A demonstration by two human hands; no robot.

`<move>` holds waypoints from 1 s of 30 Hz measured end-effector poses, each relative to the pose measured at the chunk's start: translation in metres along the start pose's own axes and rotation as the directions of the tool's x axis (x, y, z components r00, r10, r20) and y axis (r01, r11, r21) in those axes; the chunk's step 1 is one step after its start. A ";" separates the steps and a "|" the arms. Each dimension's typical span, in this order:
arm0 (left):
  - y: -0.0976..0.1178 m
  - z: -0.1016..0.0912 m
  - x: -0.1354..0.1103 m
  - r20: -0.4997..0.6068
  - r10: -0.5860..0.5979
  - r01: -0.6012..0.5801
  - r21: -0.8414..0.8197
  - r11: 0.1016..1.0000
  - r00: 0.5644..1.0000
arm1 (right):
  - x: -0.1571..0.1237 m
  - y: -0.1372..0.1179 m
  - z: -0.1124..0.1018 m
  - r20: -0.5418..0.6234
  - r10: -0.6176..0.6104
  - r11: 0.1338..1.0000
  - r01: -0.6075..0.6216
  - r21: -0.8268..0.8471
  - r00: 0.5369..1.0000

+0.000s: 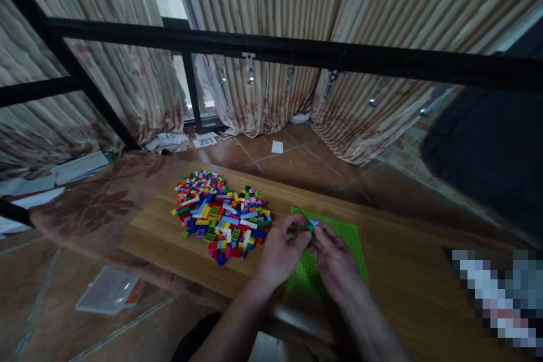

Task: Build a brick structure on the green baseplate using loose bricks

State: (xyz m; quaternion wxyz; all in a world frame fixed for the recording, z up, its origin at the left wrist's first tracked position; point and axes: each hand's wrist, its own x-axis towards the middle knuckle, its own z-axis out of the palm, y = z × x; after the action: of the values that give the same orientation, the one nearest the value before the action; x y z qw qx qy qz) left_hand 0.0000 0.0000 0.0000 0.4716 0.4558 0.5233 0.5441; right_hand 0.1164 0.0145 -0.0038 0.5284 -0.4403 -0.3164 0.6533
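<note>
Between the fingertips of both hands is a small cluster of toy building bricks [313, 225], green with a light blue one on top. My left hand [285, 246] pinches it from the left, thumb and fingers closed. From the other side my right hand [335, 254] grips it with the thumb and forefinger. Both hands are over a bright green studded baseplate [350, 232], and they hide part of it. Left of my left hand lies a large pile of loose multicoloured bricks [227, 220], with smaller pieces toward the back.
The wooden board [156, 229] carries the bricks and baseplate. A patterned brown cloth [97, 203] lies to its left. A clear plastic bag [108, 289] is on the tiled floor. A black metal rail [271, 48] crosses in front of striped curtains [271, 0]. Papers [80, 168] lie at the left.
</note>
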 end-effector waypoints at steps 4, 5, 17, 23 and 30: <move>-0.004 0.022 -0.003 0.110 -0.006 0.008 -0.018 1.000 0.994 | 0.000 -0.001 -0.020 -0.025 0.060 0.995 -0.058 0.077 0.998; -0.005 0.026 -0.003 0.140 -0.015 0.018 -0.018 1.000 0.990 | 0.001 -0.002 -0.024 -0.019 0.060 0.996 -0.059 0.073 0.998; -0.015 0.040 0.003 0.204 -0.017 -0.004 0.103 0.995 0.979 | 0.012 -0.014 -0.052 -0.024 -0.141 0.953 0.129 -0.273 0.990; -0.013 0.051 0.009 0.245 -0.122 0.150 -0.098 0.984 0.962 | 0.012 -0.016 -0.058 -0.075 -0.136 0.957 0.111 -0.267 0.988; -0.007 0.047 0.008 0.113 -0.169 0.199 -0.363 0.910 0.979 | 0.017 -0.016 -0.063 -0.134 -0.124 0.983 0.103 -0.151 0.983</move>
State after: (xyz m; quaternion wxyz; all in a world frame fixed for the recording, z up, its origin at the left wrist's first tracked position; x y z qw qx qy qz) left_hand 0.0455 0.0149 -0.0057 0.6191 0.3278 0.4321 0.5680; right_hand 0.1793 0.0316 -0.0199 0.5533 -0.5040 -0.3485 0.5642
